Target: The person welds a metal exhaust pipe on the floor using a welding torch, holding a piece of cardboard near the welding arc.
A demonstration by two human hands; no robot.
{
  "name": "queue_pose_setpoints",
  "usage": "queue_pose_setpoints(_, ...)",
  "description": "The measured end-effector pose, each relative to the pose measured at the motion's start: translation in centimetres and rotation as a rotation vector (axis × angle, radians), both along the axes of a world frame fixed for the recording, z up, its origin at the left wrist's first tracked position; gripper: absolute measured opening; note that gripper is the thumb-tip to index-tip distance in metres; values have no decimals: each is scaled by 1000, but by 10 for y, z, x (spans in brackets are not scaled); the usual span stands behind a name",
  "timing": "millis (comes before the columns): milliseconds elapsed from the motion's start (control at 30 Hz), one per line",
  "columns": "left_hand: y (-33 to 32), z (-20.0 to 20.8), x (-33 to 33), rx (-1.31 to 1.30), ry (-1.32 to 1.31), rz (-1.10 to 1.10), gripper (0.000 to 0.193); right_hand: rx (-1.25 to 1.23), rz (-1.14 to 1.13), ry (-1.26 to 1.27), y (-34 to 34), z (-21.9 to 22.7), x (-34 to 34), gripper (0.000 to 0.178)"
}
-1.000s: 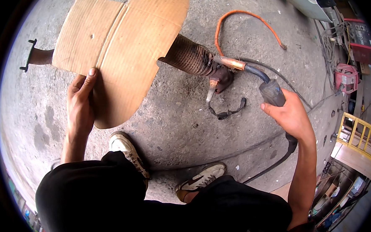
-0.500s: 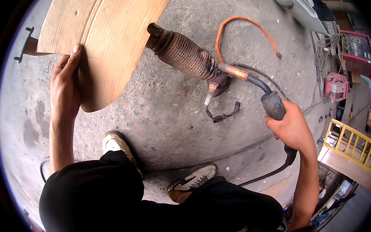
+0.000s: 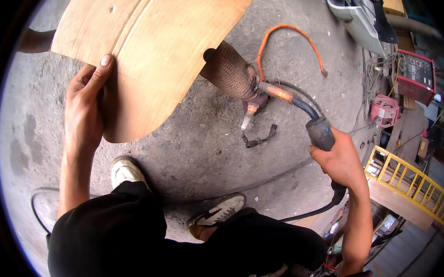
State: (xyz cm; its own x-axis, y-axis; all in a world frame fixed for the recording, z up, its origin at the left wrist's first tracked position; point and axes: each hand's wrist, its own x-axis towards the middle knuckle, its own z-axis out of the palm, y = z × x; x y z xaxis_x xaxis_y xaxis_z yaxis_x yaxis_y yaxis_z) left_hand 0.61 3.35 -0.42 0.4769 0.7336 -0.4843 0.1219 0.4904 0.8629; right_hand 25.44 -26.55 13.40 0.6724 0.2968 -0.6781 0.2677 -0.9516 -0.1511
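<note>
Left hand (image 3: pixel 85 104) pinches a cardboard sheet (image 3: pixel 153 69) partly hiding a braided exhaust pipe (image 3: pixel 233 73); right hand (image 3: pixel 342 159) clasps a welding torch (image 3: pixel 320 133)

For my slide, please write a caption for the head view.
Left grip holds cardboard, partly hiding a brown pipe; right grip holds a welding torch.

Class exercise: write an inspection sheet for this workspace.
Surface: rough grey concrete floor, dark stains at left.
Job's things: flat brown cardboard sheet, partly hiding a brown mesh-covered metal pipe; long black torch with copper-coloured neck.
Clutter: curved orange cord beyond the pipe.
Hands: left hand grips the cardboard; right hand grips the torch.
Cables: black cable from the torch; short black lead near the pipe.
Surroundings: boxy red-and-black machine and yellow ladder-like frame at right.
</note>
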Motion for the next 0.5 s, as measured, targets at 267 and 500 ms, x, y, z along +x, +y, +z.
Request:
queue_pose_setpoints(267,4,-21,-9,4,33,-5,33,-38,30,5,9,1,-1,22)
queue_pose_setpoints(500,-3,-11,-6,-14,59,-63,32,-89,12,-7,11,3,-2,24)
